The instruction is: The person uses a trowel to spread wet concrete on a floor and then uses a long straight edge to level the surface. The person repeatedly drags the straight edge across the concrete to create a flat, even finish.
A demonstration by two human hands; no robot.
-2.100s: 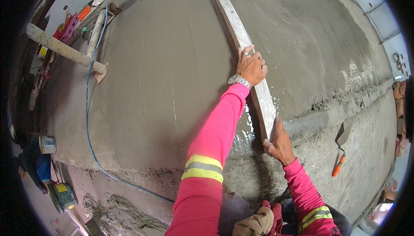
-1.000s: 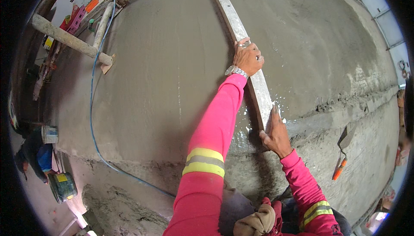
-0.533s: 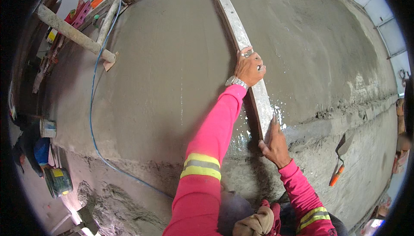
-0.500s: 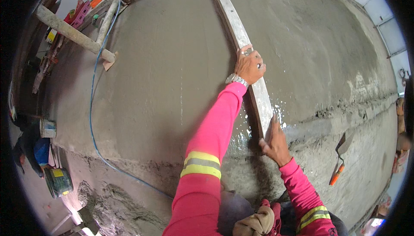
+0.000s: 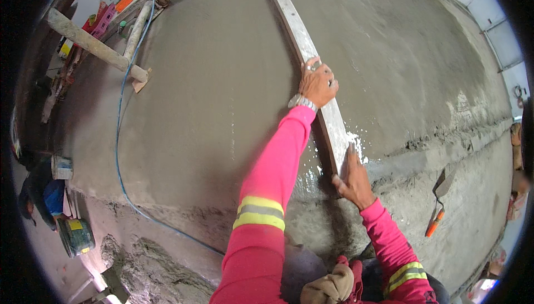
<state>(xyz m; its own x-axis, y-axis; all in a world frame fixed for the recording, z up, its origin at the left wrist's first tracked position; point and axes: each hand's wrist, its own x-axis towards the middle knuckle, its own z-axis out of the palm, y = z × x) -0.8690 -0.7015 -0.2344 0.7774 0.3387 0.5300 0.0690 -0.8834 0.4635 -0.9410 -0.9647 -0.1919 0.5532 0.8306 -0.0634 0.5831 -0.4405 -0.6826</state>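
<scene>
A long pale screed board [image 5: 293, 23] lies across wet grey concrete [image 5: 194, 81], running from the top of the view down toward me. My left hand [image 5: 319, 84], with a metal watch at the wrist, is closed over the board around its middle. Lower down, my right hand [image 5: 356, 180] grips the near end, thumb on one side and fingers along the other edge. Shiny water and splashes lie on the concrete beside that end. Both of my sleeves are bright pink with reflective bands.
An orange-handled trowel [image 5: 436, 222] lies on the rough surface at right. Blue hose [image 5: 118, 137] curves down the left side, past wooden poles [image 5: 89, 40]. Buckets [image 5: 77, 236] stand at the lower left near a heap of wet mortar [image 5: 158, 268]. A pale wall borders the far right.
The screed board and both hands have shifted slightly to the left. My grip on the board is the same.
</scene>
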